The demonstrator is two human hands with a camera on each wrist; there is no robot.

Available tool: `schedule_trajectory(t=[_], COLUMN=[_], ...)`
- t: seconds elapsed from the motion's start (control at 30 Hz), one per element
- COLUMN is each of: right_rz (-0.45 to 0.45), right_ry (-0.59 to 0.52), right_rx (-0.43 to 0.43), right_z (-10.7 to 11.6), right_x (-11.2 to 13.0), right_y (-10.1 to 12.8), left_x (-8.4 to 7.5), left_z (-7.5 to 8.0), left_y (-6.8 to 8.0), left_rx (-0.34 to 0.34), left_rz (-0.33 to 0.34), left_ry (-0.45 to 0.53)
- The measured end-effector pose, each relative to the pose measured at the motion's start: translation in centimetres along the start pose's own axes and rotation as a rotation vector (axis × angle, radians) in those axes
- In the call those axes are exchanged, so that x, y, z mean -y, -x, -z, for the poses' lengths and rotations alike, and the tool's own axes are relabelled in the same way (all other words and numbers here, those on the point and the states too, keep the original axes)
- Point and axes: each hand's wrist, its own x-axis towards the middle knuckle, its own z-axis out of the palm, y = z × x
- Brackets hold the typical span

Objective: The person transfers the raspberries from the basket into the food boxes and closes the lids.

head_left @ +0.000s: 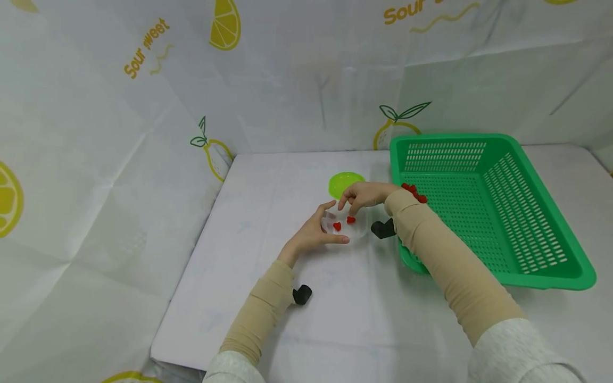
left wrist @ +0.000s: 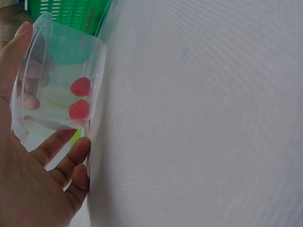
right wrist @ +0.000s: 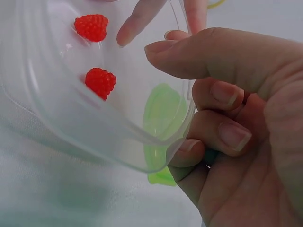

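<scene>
Head view, nearest first: our two forearms in tan sleeves come in over the white table [head_left: 335, 314], each with a black wrist camera mount. Left hand [head_left: 313, 234] cups the clear plastic bowl [head_left: 351, 226] from its left side, thumb and fingers curled round the wall, so it's gripping the bowl. The bowl sits mid-table, just left of the green basket [head_left: 498, 213]. Two red raspberries [head_left: 337, 226] lie inside the bowl, close together but apart.

Right hand [head_left: 365, 194] hangs over the bowl's far rim, fingers bent downward. Right wrist view shows thumb [right wrist: 208, 52] and fingers curled loosely just beside the rim [right wrist: 182, 123]; we see nothing pinched between them, and we can't tell whether they touch the plastic. Both berries [right wrist: 100, 82] show through the clear wall there, on the bowl floor.

Left wrist view: bowl [left wrist: 61, 80] wall against our palm, thumb [left wrist: 19, 47] along the rim, fingers [left wrist: 66, 156] underneath near the table. Berries [left wrist: 79, 109] show through the wall, one above the other in this frame.

Further out: a lime green lid [head_left: 346, 182] lies flat on the table just behind the right hand. A few more red berries [head_left: 413, 191] sit at the basket's near-left edge, partly hidden by our right sleeve. Beyond that is the lemon-print backdrop [head_left: 306, 74].
</scene>
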Motion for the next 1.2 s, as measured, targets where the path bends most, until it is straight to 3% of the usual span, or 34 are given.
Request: schedule_trajectory(t=[0.4,0.8,1.2], right_rz=[0.0,-0.017,-0.016], right_ry=[0.021,0.02,0.047], right_rx=[0.0,-0.012,-0.012], right_z=[-0.19,-0.43,-0.25], right_x=[0.52,0.8,0.66], right_y=[0.24,0.46,0.13], left_x=[-0.02,-0.45,0.09], left_z=[-0.25,-0.28,-0.19], left_y=[-0.03,0.21,-0.22], left_rx=[-0.006,0.055,0.031], left_rz=[-0.011,-0.008,-0.03], left_ry=[0.02,0.124,0.127])
